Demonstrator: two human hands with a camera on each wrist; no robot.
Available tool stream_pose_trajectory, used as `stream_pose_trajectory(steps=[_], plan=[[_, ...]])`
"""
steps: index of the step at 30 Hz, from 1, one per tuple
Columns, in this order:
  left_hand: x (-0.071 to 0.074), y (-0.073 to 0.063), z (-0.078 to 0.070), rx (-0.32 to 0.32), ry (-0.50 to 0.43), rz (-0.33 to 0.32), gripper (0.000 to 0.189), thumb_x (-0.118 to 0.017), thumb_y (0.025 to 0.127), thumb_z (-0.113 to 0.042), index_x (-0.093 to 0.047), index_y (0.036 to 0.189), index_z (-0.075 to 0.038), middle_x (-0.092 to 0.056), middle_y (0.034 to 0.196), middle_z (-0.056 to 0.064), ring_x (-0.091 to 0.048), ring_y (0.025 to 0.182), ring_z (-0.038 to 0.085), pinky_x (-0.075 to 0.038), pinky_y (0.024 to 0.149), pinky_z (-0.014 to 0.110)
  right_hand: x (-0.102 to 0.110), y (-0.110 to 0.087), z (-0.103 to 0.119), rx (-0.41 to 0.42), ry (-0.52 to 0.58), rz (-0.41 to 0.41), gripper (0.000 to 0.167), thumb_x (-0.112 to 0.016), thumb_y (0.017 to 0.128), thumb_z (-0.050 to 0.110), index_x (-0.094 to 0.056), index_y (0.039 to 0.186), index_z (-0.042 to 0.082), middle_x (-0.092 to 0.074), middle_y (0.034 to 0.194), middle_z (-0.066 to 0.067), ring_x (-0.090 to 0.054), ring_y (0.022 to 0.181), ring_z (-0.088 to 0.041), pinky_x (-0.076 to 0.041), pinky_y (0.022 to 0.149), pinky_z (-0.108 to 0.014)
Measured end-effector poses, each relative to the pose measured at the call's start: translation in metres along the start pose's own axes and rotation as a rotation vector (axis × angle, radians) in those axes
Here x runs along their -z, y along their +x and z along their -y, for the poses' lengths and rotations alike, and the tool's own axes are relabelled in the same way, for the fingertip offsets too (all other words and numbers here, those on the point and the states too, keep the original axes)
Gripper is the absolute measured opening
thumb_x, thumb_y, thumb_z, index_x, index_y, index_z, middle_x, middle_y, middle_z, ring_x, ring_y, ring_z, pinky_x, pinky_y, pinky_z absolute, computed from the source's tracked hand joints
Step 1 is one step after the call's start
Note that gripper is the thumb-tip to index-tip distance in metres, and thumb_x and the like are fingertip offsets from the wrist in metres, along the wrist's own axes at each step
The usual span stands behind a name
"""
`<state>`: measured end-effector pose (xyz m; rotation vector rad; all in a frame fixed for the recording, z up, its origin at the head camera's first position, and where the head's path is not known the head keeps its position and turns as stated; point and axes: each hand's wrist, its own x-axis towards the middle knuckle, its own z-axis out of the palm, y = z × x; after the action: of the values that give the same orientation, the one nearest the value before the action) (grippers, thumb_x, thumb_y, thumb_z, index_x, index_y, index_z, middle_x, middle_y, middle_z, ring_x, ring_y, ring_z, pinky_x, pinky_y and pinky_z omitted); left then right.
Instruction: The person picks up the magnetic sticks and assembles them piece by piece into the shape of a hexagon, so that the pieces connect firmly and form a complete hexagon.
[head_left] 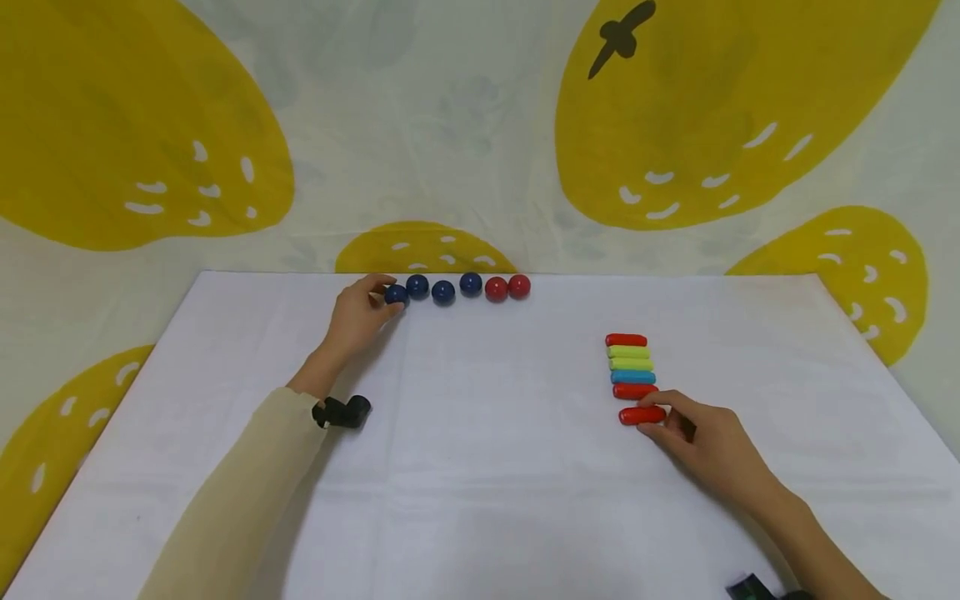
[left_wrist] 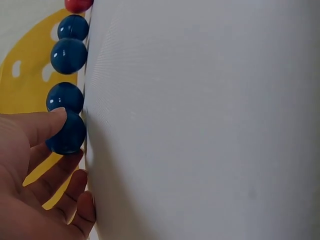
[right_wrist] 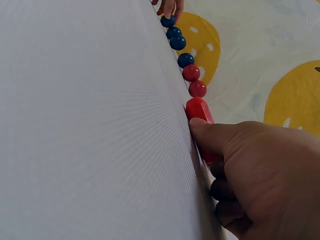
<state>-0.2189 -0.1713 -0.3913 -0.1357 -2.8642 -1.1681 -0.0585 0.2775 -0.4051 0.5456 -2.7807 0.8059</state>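
— White bench (head_left: 480, 500), lemon-print backdrop. Left hand (head_left: 358, 317) pinching the end blue ball (head_left: 396, 293), far edge.
— Right hand (head_left: 701, 442) gripping the nearest red stick (head_left: 642, 415). Could roll off if nudged.

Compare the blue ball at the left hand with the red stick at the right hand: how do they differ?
The blue ball is round; the red stick is long with rounded ends. The ball ends a row of balls along the far edge of the white sheet; the stick ends a stacked column of sticks nearer the person. Both look glossy, and each is touched by a hand: left hand, right hand.
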Motion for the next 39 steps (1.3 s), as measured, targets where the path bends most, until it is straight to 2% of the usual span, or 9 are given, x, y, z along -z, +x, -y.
stream_pose_trajectory(steps=[4,10,14,18,21,26,33,39], plan=[[-0.001,0.003,-0.001,-0.001,-0.012,-0.021,0.04,-0.071,0.088,-0.016,-0.057,0.122,-0.002,-0.061,0.109,0.018,-0.054,0.092,0.031,-0.043,0.083,0.042,0.0,0.002,0.0,0.014,0.002,-0.033,0.038,-0.084,0.07,0.008,-0.068,0.103,0.02,-0.039,0.065,0.012,-0.039,0.058,-0.003,-0.031,0.047,-0.015],[0.0,-0.001,0.002,0.052,-0.041,-0.067,0.039,-0.072,0.087,-0.019,-0.059,0.119,-0.003,-0.062,0.107,0.017,-0.055,0.092,0.029,-0.046,0.08,0.039,-0.001,0.003,0.001,0.058,-0.008,-0.069,0.041,-0.086,0.065,0.003,-0.07,0.099,0.019,-0.04,0.083,0.005,-0.037,0.072,-0.005,-0.032,0.051,-0.014],[0.004,-0.009,0.003,0.078,-0.092,-0.099,0.04,-0.072,0.087,-0.022,-0.06,0.121,-0.005,-0.063,0.108,0.015,-0.058,0.093,0.029,-0.048,0.079,0.038,0.001,0.004,0.005,0.069,-0.001,-0.091,0.042,-0.086,0.065,0.002,-0.069,0.099,0.02,-0.043,0.095,0.003,-0.039,0.077,-0.007,-0.034,0.057,-0.014],[0.007,-0.022,-0.001,0.057,-0.152,-0.112,0.039,-0.071,0.087,-0.022,-0.061,0.122,-0.007,-0.064,0.106,0.013,-0.06,0.09,0.026,-0.049,0.072,0.032,0.006,0.006,0.01,0.117,0.008,-0.115,0.046,-0.084,0.063,-0.005,-0.066,0.101,0.014,-0.051,0.105,0.0,-0.044,0.076,-0.005,-0.039,0.06,-0.011],[0.008,-0.035,-0.009,0.022,-0.2,-0.103,0.039,-0.071,0.087,-0.021,-0.062,0.122,-0.007,-0.065,0.105,0.012,-0.061,0.085,0.023,-0.048,0.065,0.025,0.007,0.009,0.017,0.138,0.021,-0.116,0.049,-0.082,0.064,-0.008,-0.063,0.105,0.011,-0.058,0.1,0.002,-0.048,0.071,-0.002,-0.042,0.059,-0.01],[0.01,-0.057,-0.021,-0.035,-0.271,-0.029,0.038,-0.072,0.086,-0.018,-0.062,0.122,-0.008,-0.066,0.104,0.009,-0.061,0.084,0.019,-0.048,0.066,0.019,0.005,0.014,0.034,0.124,0.049,-0.103,0.047,-0.081,0.066,-0.005,-0.064,0.106,0.013,-0.063,0.087,0.006,-0.053,0.059,-0.002,-0.042,0.056,-0.011],[0.006,-0.09,-0.039,-0.111,-0.37,0.113,0.04,-0.072,0.086,-0.017,-0.062,0.124,-0.008,-0.066,0.108,0.006,-0.061,0.09,0.018,-0.051,0.077,0.023,-0.004,0.023,0.052,0.156,0.174,-0.083,0.05,-0.081,0.069,-0.005,-0.065,0.11,0.017,-0.066,0.094,0.008,-0.058,0.067,-0.003,-0.041,0.056,-0.013],[-0.003,-0.118,-0.051,-0.135,-0.515,0.219,0.038,-0.071,0.088,-0.018,-0.061,0.124,-0.01,-0.065,0.103,0.005,-0.061,0.087,0.02,-0.051,0.073,0.025,-0.015,0.035,0.067,0.21,0.24,-0.065,0.05,-0.079,0.071,-0.005,-0.066,0.115,0.015,-0.067,0.098,0.007,-0.058,0.073,-0.004,-0.045,0.064,-0.013]])
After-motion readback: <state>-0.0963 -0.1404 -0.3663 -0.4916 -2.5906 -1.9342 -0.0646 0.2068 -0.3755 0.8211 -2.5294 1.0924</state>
